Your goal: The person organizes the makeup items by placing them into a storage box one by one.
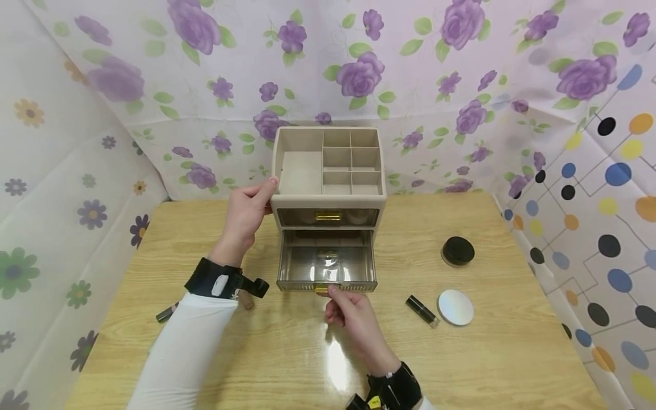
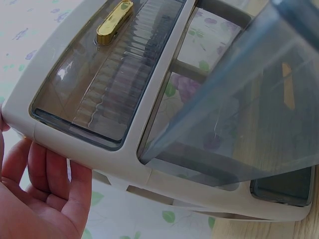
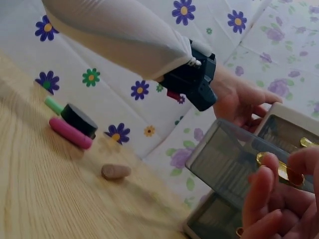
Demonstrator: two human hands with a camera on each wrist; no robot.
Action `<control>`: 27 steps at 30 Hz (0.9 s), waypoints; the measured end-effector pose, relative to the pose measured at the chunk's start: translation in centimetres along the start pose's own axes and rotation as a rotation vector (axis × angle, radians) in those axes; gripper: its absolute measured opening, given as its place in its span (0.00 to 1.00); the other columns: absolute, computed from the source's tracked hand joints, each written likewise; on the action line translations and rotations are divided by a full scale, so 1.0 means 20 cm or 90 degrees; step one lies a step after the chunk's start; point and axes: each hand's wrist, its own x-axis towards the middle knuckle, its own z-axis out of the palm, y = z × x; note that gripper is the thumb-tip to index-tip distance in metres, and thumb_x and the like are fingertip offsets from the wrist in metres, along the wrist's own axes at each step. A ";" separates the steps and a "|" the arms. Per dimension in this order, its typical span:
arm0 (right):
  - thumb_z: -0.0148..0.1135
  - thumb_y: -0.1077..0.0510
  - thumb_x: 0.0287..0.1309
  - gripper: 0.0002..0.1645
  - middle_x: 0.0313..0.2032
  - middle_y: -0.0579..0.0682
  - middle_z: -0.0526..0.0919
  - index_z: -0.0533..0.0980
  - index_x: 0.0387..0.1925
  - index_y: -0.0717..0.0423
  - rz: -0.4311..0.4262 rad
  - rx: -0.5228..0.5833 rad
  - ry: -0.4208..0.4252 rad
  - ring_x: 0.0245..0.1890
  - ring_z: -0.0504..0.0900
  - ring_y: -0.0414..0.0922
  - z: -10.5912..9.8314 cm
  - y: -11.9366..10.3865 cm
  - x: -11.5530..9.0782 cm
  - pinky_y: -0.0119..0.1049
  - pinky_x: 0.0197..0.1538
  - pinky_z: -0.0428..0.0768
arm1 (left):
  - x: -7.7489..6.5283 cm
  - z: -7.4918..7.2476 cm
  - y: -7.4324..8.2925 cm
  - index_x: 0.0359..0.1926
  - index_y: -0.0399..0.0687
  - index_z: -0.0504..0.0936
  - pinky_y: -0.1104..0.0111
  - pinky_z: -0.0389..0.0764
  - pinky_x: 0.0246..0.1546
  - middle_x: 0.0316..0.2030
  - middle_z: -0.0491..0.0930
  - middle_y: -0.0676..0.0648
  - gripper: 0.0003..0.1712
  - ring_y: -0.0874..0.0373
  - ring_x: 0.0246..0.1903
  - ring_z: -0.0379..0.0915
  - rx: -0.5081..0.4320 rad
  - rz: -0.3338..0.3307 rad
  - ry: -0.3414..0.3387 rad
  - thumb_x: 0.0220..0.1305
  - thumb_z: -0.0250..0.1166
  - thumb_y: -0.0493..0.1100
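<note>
A beige desktop organizer (image 1: 328,201) with smoky clear drawers stands at the back middle of the table. Its top has one large and several small compartments, with nothing in them. My left hand (image 1: 245,213) grips its left side, thumb on the top rim and fingers curled against the side wall (image 2: 65,149). The upper drawer (image 1: 297,217) is closed. Below it, the middle drawer (image 1: 353,286) is pulled out toward me and looks empty. My right hand (image 1: 356,319) pinches that drawer's gold handle (image 3: 281,170) between thumb and fingers. A lower drawer (image 3: 214,214) is closed underneath.
On the right lie a black-lidded round jar (image 1: 458,251), a pale round disc (image 1: 455,307) and a black tube (image 1: 422,311). To the left are a brownish tube (image 3: 115,172), a pink tube (image 3: 70,133), a black round case (image 3: 80,120) and a green item (image 3: 53,104). Patterned cloth (image 1: 328,74) hangs behind.
</note>
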 end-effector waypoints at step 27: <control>0.71 0.55 0.71 0.18 0.47 0.51 0.90 0.87 0.58 0.56 -0.049 -0.638 0.132 0.47 0.88 0.49 -0.69 -0.18 -0.09 0.52 0.52 0.85 | 0.01 0.02 -0.01 0.61 0.33 0.85 0.69 0.86 0.45 0.44 0.88 0.48 0.27 0.63 0.37 0.86 -0.025 0.007 0.017 0.77 0.67 0.53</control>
